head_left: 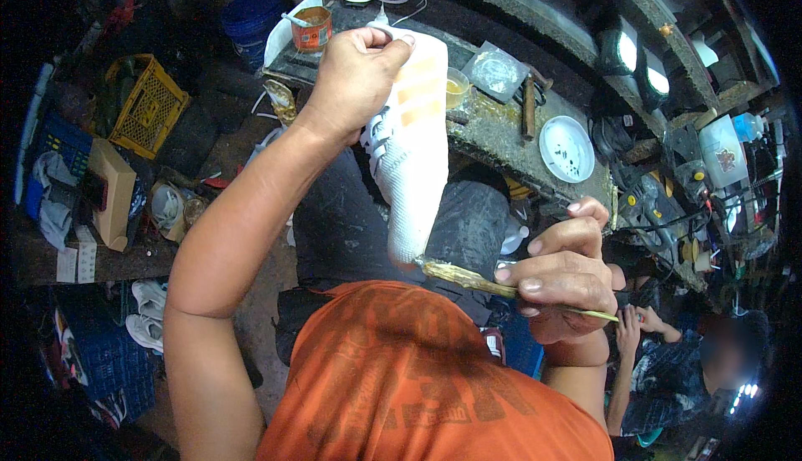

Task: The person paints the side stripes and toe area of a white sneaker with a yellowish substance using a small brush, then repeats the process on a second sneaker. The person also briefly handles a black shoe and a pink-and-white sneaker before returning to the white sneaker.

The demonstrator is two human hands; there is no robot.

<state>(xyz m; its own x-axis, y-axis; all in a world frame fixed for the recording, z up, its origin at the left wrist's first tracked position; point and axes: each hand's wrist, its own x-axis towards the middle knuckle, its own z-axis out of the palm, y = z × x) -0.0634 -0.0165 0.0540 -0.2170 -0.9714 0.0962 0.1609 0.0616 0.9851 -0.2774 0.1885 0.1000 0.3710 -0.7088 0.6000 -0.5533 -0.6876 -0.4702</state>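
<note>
Left of the white shoe [422, 139], we see a yellow crate [155, 112], its contents unclear, a blue bucket [252, 26] and an orange can [312, 40] of brownish stuff. Our left hand [359, 76] grips the shoe's heel end. Right of the shoe come a cup [459, 101] of yellowish liquid, a brush [472, 278] with bristles at the toe, a dark-specked white dish [564, 133] and our right hand [568, 279], grasping that brush.

Open space is left between the white shoe [426, 139] and right hand [572, 273], bounded bodyward by the brush [466, 277].
</note>
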